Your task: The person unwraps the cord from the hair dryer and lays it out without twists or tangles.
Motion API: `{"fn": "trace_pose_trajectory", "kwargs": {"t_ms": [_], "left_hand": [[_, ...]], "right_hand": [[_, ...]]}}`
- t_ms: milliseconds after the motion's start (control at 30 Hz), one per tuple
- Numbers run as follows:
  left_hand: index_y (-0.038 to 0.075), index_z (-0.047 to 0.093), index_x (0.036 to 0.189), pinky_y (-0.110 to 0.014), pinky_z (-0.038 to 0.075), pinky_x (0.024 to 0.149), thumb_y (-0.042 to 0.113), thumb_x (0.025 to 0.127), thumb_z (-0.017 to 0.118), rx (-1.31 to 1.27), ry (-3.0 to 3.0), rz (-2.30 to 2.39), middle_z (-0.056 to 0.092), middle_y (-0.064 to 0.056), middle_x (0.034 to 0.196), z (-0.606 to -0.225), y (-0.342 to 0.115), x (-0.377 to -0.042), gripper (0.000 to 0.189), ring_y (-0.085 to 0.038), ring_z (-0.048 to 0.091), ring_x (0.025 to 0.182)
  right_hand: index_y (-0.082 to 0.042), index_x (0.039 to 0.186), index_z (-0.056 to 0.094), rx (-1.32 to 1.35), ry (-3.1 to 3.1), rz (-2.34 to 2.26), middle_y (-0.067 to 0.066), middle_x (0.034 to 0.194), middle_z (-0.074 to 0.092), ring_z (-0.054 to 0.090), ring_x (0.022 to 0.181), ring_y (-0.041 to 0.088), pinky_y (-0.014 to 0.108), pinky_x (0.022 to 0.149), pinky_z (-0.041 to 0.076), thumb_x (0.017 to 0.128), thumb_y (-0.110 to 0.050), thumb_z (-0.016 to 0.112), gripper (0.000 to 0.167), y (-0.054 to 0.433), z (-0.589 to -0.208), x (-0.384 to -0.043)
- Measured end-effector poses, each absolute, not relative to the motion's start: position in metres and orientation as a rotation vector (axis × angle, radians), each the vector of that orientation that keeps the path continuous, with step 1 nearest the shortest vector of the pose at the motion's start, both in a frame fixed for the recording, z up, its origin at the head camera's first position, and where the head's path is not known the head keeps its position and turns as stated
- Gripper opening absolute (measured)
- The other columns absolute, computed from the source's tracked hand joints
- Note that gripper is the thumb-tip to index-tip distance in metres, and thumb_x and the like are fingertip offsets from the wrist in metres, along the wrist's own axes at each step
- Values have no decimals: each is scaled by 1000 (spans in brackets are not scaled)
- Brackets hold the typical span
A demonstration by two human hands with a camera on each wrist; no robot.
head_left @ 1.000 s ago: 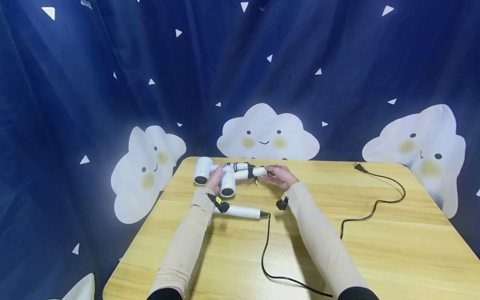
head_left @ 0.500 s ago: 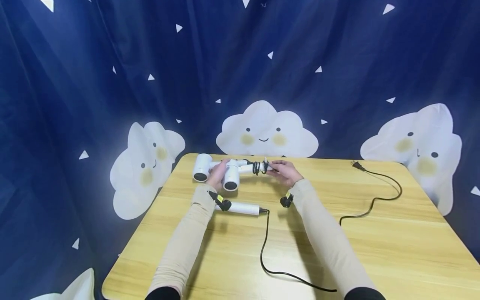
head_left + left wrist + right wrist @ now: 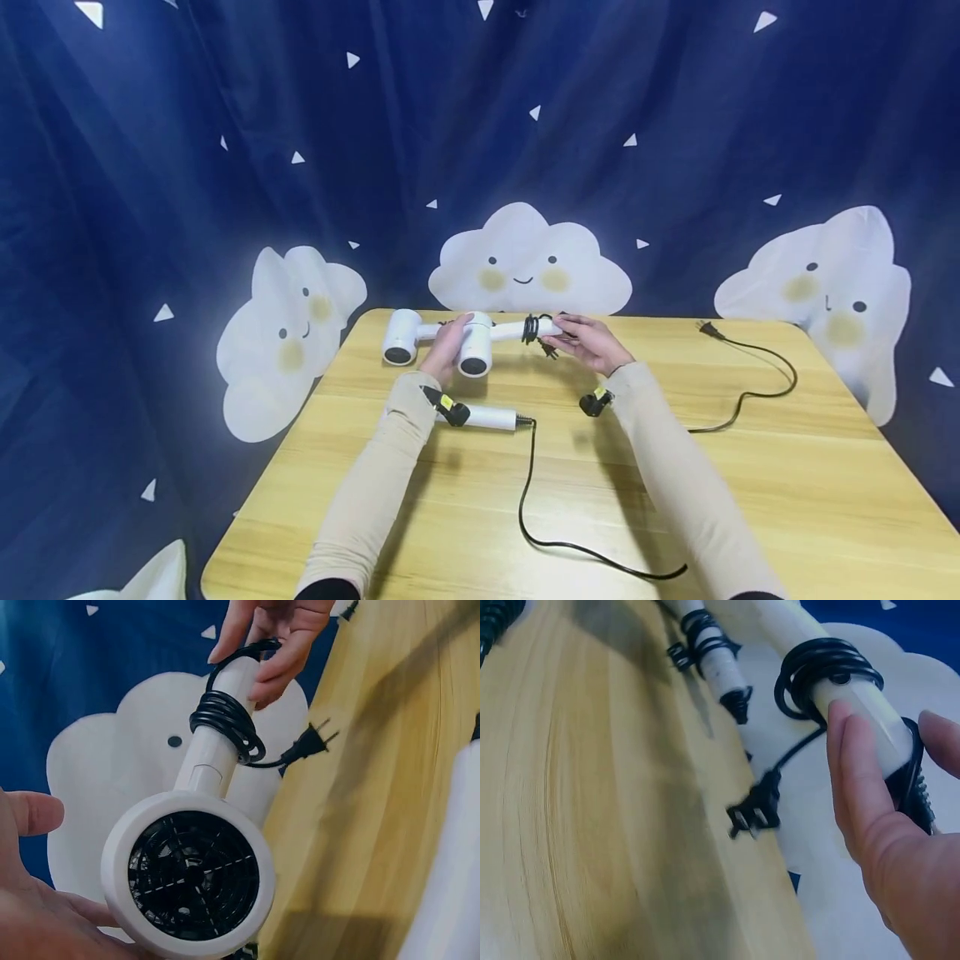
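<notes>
A white hair dryer (image 3: pixel 475 343) is held between both hands over the back of the table, its black cord (image 3: pixel 220 720) coiled round the handle. My left hand (image 3: pixel 447 343) grips its round head, the fingers beneath and the thumb off to the side in the left wrist view. At the handle's end, my right hand (image 3: pixel 592 344) holds it between fingers and thumb. From the coil dangles a two-pin plug (image 3: pixel 756 808). A second white hair dryer (image 3: pixel 402 337), its cord also wrapped, lies behind to the left, its handle partly hidden by the left hand.
Nearer the front of the wooden table (image 3: pixel 600 517) lies a third white handle (image 3: pixel 491 417), partly covered by the left wrist. Its black cord (image 3: pixel 522 500) runs toward the right forearm. Another stretch of black cord (image 3: pixel 750 396) with a plug (image 3: pixel 708 330) lies at the right.
Both hands have moved right with the held hair dryer, away from the second one. Its plug, sticking upward half a second ago, now hangs below the handle.
</notes>
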State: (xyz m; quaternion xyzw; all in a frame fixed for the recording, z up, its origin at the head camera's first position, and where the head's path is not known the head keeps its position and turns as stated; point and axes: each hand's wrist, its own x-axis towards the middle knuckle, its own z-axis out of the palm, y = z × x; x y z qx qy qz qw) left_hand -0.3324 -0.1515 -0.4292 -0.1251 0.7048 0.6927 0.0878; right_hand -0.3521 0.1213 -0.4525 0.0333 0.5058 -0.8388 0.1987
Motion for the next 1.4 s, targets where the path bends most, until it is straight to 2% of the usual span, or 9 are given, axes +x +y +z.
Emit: {"fn": "trace_pose_trajectory", "kwargs": {"t_ms": [167,300,500,700,833,1000,1133,1267,1400], "left_hand": [[4,51,147,-41,38,120,40,103,55,-318,2091,2045,53,-13,139,-422,-141,-329,57,-24,53,120],[6,54,144,-41,43,112,41,102,56,-278,2112,2021,56,-11,135,-419,-135,-329,55,-21,54,112],[9,56,144,-47,41,116,43,102,55,-157,2156,1960,56,-13,142,-417,-125,-324,53,-26,53,125],[8,41,157,-51,35,121,43,102,57,-60,2166,1960,41,-13,162,-423,-123,-319,67,-32,43,146],[11,31,163,-52,39,119,45,102,57,31,2190,1944,35,-14,166,-428,-126,-314,74,-37,43,148],[16,29,164,-53,41,118,48,104,55,239,2299,1864,36,-17,165,-435,-130,-308,72,-39,43,147],[24,26,165,-57,37,119,54,103,53,379,2422,1767,33,-12,167,-440,-131,-301,74,-39,43,147],[31,20,166,-55,45,113,56,100,59,505,2505,1647,22,-6,171,-447,-132,-299,81,-36,43,147],[33,15,167,-50,50,110,47,94,71,625,2531,1575,11,-3,175,-452,-131,-298,93,-35,39,150]], "right_hand": [[-3,124,50,89,1346,-2366,15,120,55,78,92,25,28,100,56,108,-11,50,18,133,-448,-348],[-2,123,51,105,1328,-2374,14,111,64,78,91,24,27,98,56,109,-11,49,17,145,-448,-344],[-2,109,64,118,1294,-2408,17,104,68,78,91,25,27,96,57,107,-8,52,14,160,-449,-334],[-2,107,71,130,1307,-2488,17,111,65,78,91,25,27,98,56,106,-7,55,16,170,-448,-321],[3,118,61,125,1330,-2527,19,122,55,77,94,25,26,98,56,106,-10,55,18,177,-446,-311],[5,127,50,115,1358,-2536,21,130,46,78,95,22,24,96,56,108,-11,52,25,181,-444,-300],[3,123,53,122,1325,-2563,20,129,48,78,94,22,24,95,57,107,-10,53,20,184,-444,-293],[2,110,64,135,1277,-2590,17,116,62,78,94,25,26,94,58,106,-9,55,14,187,-443,-286],[0,104,71,111,1282,-2589,16,110,67,78,94,25,26,93,58,105,-8,57,17,188,-443,-282]]}}
